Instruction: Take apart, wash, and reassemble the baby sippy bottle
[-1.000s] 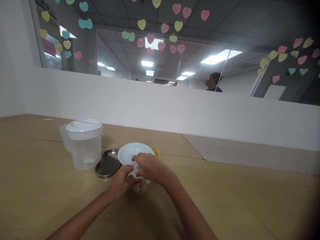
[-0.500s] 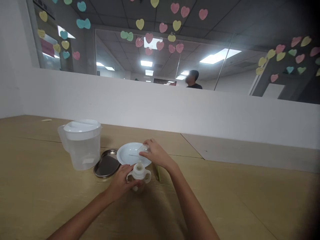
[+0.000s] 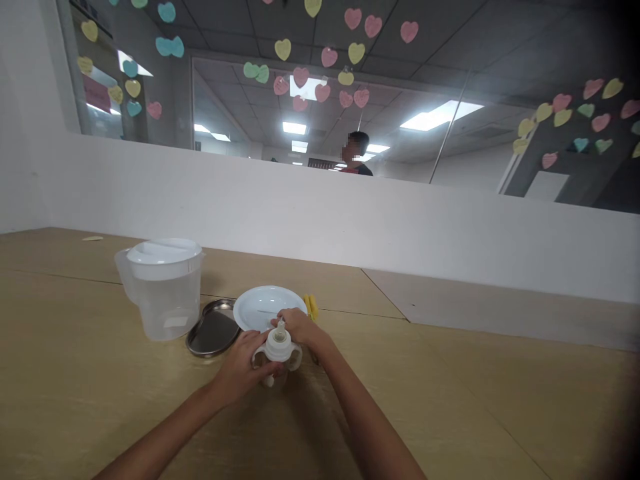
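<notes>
A white-collared baby bottle [image 3: 279, 347] with two side handles and a clear teat stands on the table in front of me. My left hand [image 3: 250, 363] is wrapped round its left side, thumb across the front below the collar. My right hand [image 3: 299, 327] is just behind the teat, fingers bent together at its tip; what they hold, if anything, is hidden. Behind them is a white bowl [image 3: 245, 310] with a thin stick-like thing in it, partly covered by my right hand. A yellow sponge-like head [image 3: 311, 307] shows beyond my right wrist.
A clear lidded pitcher [image 3: 170, 300] stands at the left. Between it and the bowl lies a kidney-shaped metal tray [image 3: 214, 330]. A white wall [image 3: 320, 220] rises behind the table, with a window above it bearing heart-shaped notes. A person [image 3: 357, 153] is beyond the glass.
My right hand has come down and nearer, from over the bowl to the teat. The clear domed cap it held is out of sight. The yellow head has come into view.
</notes>
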A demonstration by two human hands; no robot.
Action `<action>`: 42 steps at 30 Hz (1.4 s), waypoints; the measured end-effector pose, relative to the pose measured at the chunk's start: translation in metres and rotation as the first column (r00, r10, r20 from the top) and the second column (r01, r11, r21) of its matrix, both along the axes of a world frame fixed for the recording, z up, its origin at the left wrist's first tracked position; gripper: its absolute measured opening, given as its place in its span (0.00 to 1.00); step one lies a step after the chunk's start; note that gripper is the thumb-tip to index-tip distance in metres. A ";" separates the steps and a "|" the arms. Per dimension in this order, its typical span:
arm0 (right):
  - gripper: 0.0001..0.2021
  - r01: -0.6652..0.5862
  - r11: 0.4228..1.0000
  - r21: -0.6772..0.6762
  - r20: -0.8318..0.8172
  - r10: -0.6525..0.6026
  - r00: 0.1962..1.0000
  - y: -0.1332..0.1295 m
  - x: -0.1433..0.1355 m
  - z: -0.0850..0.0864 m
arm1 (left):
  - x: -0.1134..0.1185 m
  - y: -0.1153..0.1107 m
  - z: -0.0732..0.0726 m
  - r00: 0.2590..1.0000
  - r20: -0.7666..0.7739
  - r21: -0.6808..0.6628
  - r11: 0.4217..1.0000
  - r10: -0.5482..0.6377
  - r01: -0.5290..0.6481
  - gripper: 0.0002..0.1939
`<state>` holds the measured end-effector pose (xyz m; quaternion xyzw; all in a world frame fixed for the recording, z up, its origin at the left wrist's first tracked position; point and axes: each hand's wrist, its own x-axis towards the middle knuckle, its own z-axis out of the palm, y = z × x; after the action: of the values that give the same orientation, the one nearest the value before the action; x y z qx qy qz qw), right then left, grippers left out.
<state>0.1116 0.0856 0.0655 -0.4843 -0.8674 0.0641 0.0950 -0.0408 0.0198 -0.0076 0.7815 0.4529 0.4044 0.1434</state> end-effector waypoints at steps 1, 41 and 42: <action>0.17 -0.010 1.000 0.018 -0.021 0.010 1.000 -0.001 0.001 0.004 | 0.000 0.000 0.000 1.000 0.004 0.003 1.000 0.002 -0.002 0.28; 0.18 -0.187 0.982 0.018 0.021 0.186 0.982 -0.066 0.003 0.060 | -0.003 -0.004 0.008 0.997 0.047 -0.055 0.996 -0.068 0.071 0.24; 0.15 -0.117 0.992 0.045 0.007 0.117 0.993 -0.067 0.002 0.062 | -0.003 -0.003 0.007 0.997 0.045 -0.056 0.996 -0.071 0.073 0.25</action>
<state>0.1141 0.0190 0.1279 -0.4306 -0.8956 0.0489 0.1003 -0.0435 0.0164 -0.0008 0.7841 0.4328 0.4024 0.1897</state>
